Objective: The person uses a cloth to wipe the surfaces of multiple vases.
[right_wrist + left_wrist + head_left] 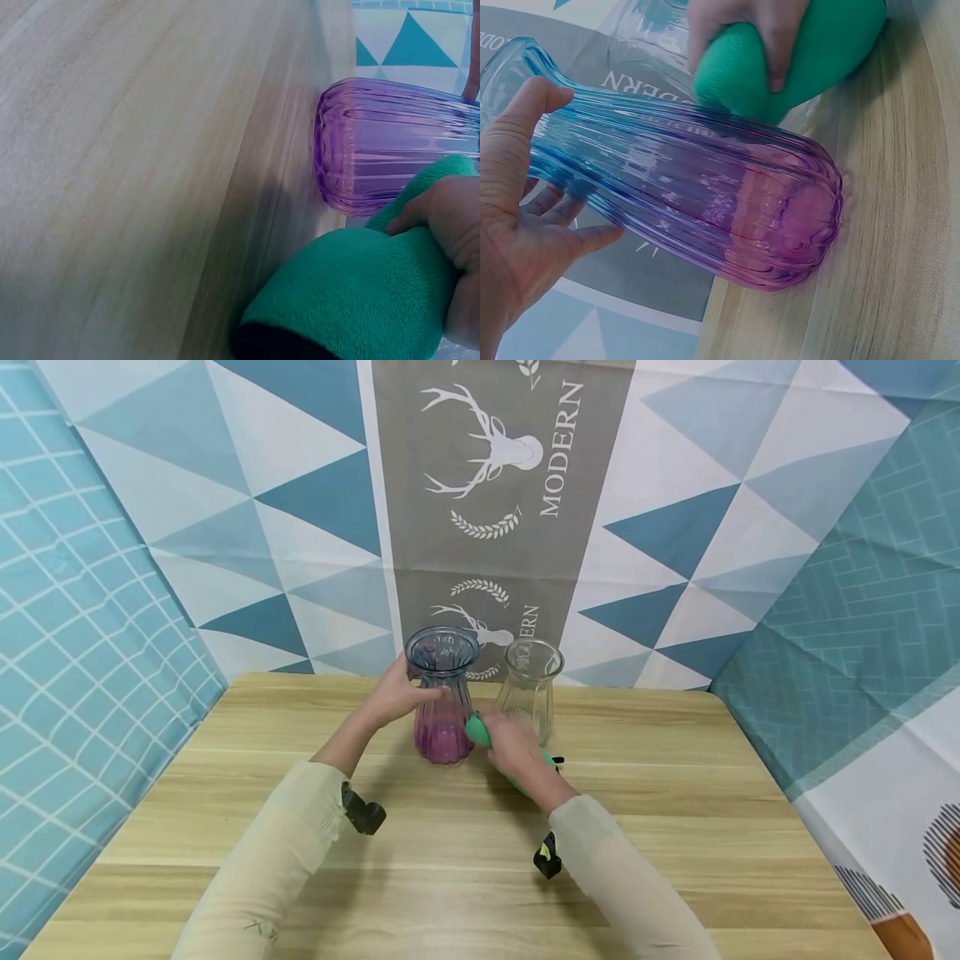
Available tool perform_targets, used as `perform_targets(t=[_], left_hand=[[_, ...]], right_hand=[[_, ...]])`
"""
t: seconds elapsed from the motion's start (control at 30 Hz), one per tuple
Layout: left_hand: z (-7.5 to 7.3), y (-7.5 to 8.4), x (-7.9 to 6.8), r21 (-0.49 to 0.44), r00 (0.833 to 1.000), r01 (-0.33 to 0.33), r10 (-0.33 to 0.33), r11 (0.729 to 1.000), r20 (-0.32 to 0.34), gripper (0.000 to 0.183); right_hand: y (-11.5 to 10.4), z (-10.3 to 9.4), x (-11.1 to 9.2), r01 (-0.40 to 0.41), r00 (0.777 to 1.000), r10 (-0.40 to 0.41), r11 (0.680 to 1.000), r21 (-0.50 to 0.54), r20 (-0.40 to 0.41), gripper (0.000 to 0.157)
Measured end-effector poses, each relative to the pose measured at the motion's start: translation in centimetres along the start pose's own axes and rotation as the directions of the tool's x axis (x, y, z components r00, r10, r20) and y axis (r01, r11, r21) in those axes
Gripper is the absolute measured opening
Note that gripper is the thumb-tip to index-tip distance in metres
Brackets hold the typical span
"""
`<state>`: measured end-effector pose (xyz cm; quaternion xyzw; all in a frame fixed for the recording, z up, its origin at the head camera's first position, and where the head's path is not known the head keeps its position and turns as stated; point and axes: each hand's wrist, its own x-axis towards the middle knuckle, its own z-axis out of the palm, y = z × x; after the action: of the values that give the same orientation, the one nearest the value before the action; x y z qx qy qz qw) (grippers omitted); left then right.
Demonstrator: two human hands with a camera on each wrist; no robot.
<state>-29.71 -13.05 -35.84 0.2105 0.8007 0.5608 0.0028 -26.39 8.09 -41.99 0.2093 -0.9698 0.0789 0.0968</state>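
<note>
A ribbed glass vase [444,739], blue at the flared mouth and fading to purple at the base, stands upright on the table. My left hand [397,693] holds it around the neck, thumb on the near side, fingers behind; the left wrist view shows the thumb [536,105] just below the rim. Bunched in my right hand [513,747] is a fuzzy green cloth [352,292] with a black part at its lower end. One end of the cloth reaches the vase's lower right side. Part of the cloth is hidden under the right hand.
A clear glass vase [534,662] of similar shape stands just right of the coloured one, partly behind the right hand. The wood-grain table [450,885] ends at a patterned backdrop [315,527] close behind both vases. A black wrist camera [363,810] hangs below the left sleeve.
</note>
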Motion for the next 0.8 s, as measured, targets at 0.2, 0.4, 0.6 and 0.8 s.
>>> perform_targets(t=[0.2,0.4,0.6,0.8], left_hand=[[0.0,0.0,0.0,-0.002,1.000,0.013,-0.013,1.000,0.008,0.075],[0.1,1.6,-0.6,0.000,0.999,0.018,-0.018,1.000,0.027,0.076],[0.1,0.6,-0.4,-0.005,0.999,0.039,-0.039,0.999,0.022,0.076],[-0.1,-0.2,-0.1,0.006,1.000,0.022,-0.022,1.000,0.012,0.075]], right_hand=[[0.1,0.6,-0.2,0.005,1.000,-0.005,1.000,-0.004,0.027,0.038],[0.2,0.7,-0.4,-0.001,0.995,0.002,1.000,-0.010,0.096,0.043],[0.4,0.8,-0.7,0.013,0.995,-0.021,0.996,0.083,0.097,0.051],[0.8,-0.1,-0.6,0.017,1.000,-0.021,0.985,0.172,0.023,0.036]])
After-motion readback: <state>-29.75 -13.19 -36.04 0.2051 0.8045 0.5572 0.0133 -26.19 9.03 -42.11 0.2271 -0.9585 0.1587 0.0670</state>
